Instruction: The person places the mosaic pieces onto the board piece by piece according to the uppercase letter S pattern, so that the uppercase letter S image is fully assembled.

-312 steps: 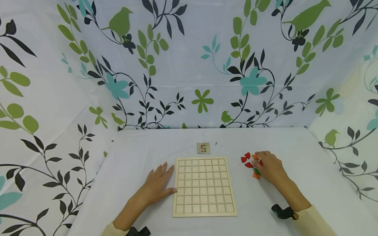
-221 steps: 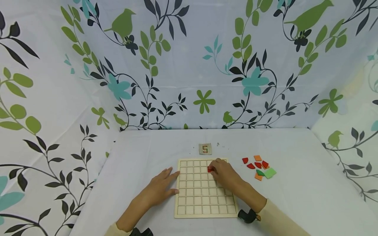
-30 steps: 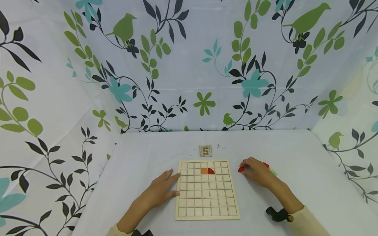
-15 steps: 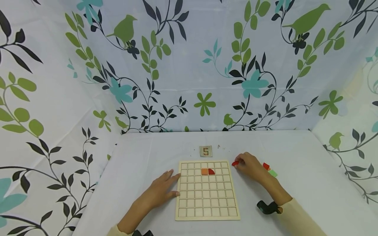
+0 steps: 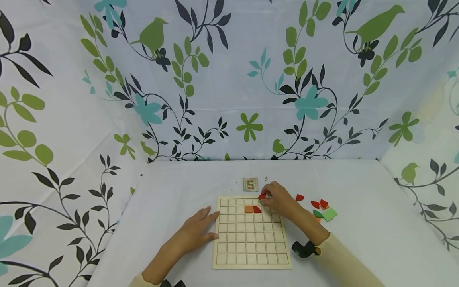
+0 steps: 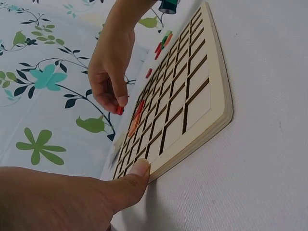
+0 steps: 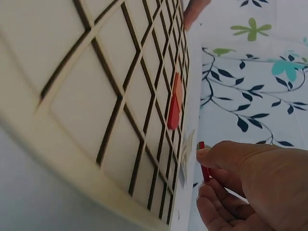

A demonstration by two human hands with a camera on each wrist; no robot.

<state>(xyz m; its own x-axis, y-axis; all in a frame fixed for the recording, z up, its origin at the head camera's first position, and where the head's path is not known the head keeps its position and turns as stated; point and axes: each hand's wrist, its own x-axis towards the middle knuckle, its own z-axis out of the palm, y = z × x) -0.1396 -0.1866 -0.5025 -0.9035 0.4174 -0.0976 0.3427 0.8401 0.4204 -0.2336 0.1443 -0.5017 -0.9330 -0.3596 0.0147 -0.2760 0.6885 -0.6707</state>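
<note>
A wooden grid board (image 5: pixel 241 238) lies on the white table, with an orange square tile (image 5: pixel 249 209) and a red quarter-round tile (image 5: pixel 257 209) side by side in two of its upper cells. Over the board's far edge, my right hand (image 5: pixel 281 201) pinches another red tile (image 7: pixel 204 163) between thumb and fingers; it shows edge-on in the right wrist view. My left hand (image 5: pixel 195 229) rests at the board's left side, fingers extended. In the left wrist view its thumb (image 6: pixel 137 175) lies on the frame of the board.
Right of the board lie loose tiles: a light green square (image 5: pixel 330 214), a dark green piece (image 5: pixel 317 214), a red piece (image 5: pixel 299 197) and several others. A small card (image 5: pixel 250 184) with an S-like figure lies beyond the board. Patterned cloth (image 5: pixel 215 131) hangs behind the table.
The orange and red tiles have come onto the board since the earliest frames. In the last second my right hand has carried a red tile leftward from the loose pieces; my left hand stays put.
</note>
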